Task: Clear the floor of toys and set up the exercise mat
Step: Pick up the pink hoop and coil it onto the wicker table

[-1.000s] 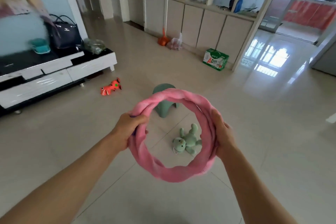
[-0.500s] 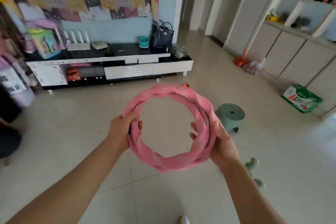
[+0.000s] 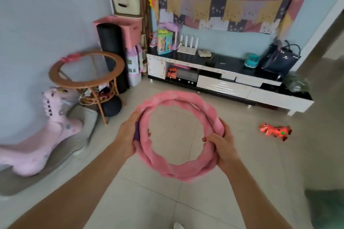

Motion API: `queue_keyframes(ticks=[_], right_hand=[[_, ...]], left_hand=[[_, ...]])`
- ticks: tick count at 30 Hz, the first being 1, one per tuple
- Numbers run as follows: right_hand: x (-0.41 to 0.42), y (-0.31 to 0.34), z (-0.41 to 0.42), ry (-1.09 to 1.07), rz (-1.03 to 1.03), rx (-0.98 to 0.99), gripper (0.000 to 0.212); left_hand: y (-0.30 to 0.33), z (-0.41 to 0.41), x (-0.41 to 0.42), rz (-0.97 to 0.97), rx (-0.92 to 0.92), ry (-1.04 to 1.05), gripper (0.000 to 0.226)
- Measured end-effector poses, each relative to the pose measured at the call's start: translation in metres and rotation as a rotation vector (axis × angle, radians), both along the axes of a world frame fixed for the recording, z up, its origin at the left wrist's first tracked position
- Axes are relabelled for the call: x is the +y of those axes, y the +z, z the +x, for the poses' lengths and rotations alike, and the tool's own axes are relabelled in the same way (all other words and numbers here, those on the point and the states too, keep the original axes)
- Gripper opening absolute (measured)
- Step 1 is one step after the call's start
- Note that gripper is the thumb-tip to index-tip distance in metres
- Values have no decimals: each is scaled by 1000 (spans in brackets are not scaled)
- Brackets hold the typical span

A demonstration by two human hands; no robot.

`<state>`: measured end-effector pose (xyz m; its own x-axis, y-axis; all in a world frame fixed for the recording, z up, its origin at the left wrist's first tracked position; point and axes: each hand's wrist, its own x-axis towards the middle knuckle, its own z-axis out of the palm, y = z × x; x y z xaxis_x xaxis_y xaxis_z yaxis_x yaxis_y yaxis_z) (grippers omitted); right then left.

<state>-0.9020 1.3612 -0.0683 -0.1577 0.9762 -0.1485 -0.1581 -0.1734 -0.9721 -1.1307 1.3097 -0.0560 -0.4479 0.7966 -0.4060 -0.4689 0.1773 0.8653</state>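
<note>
I hold a pink fabric-covered ring (image 3: 178,171) out in front of me, above the tiled floor. My left hand (image 3: 128,135) grips its left side and my right hand (image 3: 222,145) grips its right side. A rolled black exercise mat (image 3: 111,54) stands upright in the left corner, beside a pink bin (image 3: 130,29). An orange spotted toy animal (image 3: 275,132) lies on the floor to the right.
A round wicker glass-top table (image 3: 87,80) and a pink rocking horse (image 3: 50,132) on a grey cushion stand at the left. A low TV cabinet (image 3: 232,83) with toys and a dark handbag (image 3: 279,59) lines the far wall. A green stool edge (image 3: 325,208) shows bottom right.
The view has swung left: the stool and green plush toy left the middle, and the corner with the table, rocking horse and mat came into sight. Both hands still hold the ring.
</note>
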Motion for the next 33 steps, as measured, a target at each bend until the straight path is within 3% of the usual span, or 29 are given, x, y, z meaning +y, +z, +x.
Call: queue_keyframes(ticks=[7,9,12,14,17,20,33], right_hand=[[92,-10,-60,145,-82,-13,36],[111,-12,-78,180,-77,-17,36],[130,-16,-106,215,-88,-20,36],[142,-19,-130,248,-99,-24,40],[155,-24,-162,281,-101,-27,38],[170,-28,-196,320,-124,-36,34],[288,-38,-384,350,-227,-16,32]], left_hand=[[0,-39,25,-145,-22,310,60],[0,-51,24,-127,-99,337,56],[2,-64,15,24,-196,292,33],[-4,-74,14,108,-125,347,46],[-13,-87,22,26,157,444,69],[-21,-109,37,-33,332,480,70],[-35,-301,151,-71,266,510,66]])
